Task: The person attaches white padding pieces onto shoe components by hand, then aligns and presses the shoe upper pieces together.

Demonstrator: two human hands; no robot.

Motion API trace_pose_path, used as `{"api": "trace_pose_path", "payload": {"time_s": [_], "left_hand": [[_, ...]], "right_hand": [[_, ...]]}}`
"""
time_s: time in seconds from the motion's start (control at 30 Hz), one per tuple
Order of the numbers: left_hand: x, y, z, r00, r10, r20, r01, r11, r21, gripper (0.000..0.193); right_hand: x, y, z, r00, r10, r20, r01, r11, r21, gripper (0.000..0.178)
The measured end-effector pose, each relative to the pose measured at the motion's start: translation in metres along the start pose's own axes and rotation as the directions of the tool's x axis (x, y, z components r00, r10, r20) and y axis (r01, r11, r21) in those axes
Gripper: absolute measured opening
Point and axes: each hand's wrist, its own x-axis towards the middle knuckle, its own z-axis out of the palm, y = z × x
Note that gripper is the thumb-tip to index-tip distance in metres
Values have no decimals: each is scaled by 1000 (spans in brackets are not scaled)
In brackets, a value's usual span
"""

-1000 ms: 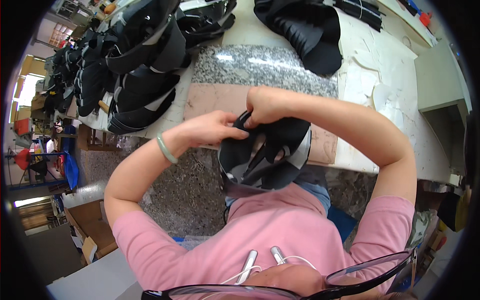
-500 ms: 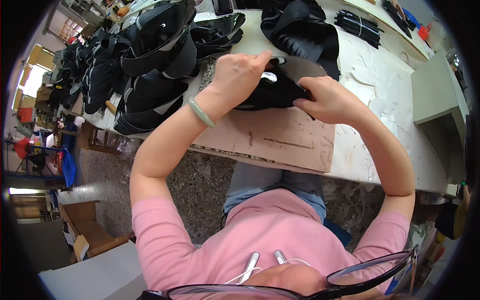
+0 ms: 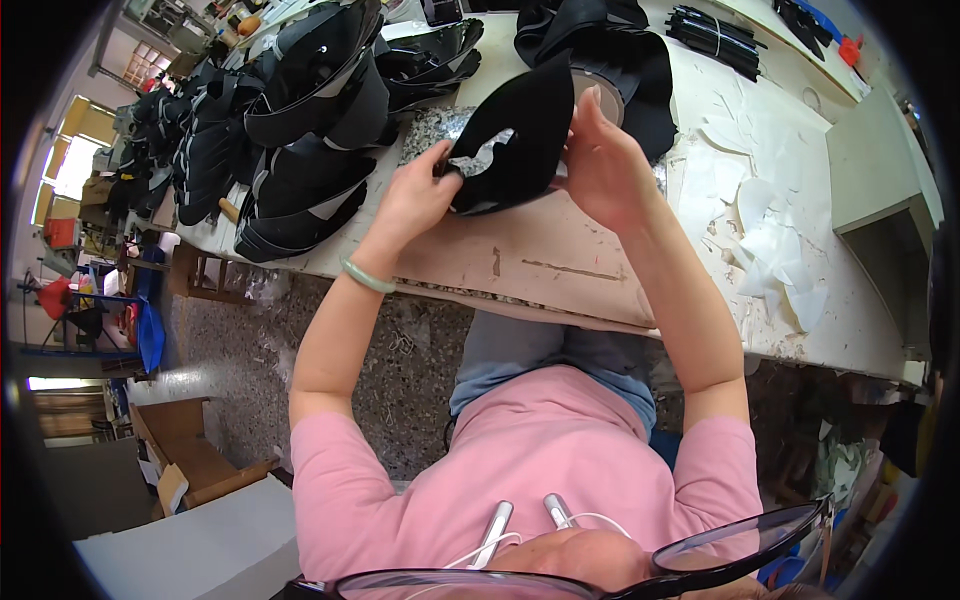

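A black shoe upper (image 3: 530, 125), curved and with a ragged-looking hole through which the surface behind shows, is held tilted above the near table edge. My left hand (image 3: 418, 195) pinches its left edge, fingers closed. Against its right edge rests my right hand (image 3: 612, 165), fingers stretched upward and palm turned toward the piece; part of its fingers is hidden behind the edge. Beneath lies a pinkish-brown work board (image 3: 530, 255) with dark marks. Just beyond my right hand lie more black uppers (image 3: 640, 75), overlapping in a pile.
Several nested stacks of black uppers (image 3: 310, 190) crowd the left of the table. A bundle of black strips (image 3: 715, 40) lies at the far right. White scraps (image 3: 770, 250) are scattered on the right, near a grey-white box (image 3: 875, 170). An open cardboard box (image 3: 190, 450) stands lower left.
The upper has been turned and raised, now showing its matte side and hole. My left hand has moved left and nearer me; my right hand's fingers have straightened from a grip.
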Motion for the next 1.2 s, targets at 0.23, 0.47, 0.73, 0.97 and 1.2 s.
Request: {"api": "trace_pose_path", "payload": {"time_s": [0.23, 0.47, 0.73, 0.97, 1.2], "left_hand": [[14, -6, 7, 1000, -23, 12, 24, 995, -99, 55], [-18, -18, 15, 996, 63, -56, -62, 998, 30, 61], [-39, -32, 32, 992, 26, -126, -43, 990, -138, 64], [-51, -26, 37, 977, 16, -212, -81, 951, -300, 57], [-55, -34, 38, 960, 109, -258, -123, 992, -40, 55]], "right_hand": [[5, 30, -1, 958, -231, -171, 125, 870, -477, 92], [-9, 37, -10, 896, -123, -427, -102, 877, -469, 48], [-9, 58, -5, 895, -339, -290, -17, 623, -782, 43], [0, 71, 0, 926, -259, -275, 116, 888, -444, 35], [-2, 83, 24, 899, -55, -435, 60, 998, -2, 43]]}}
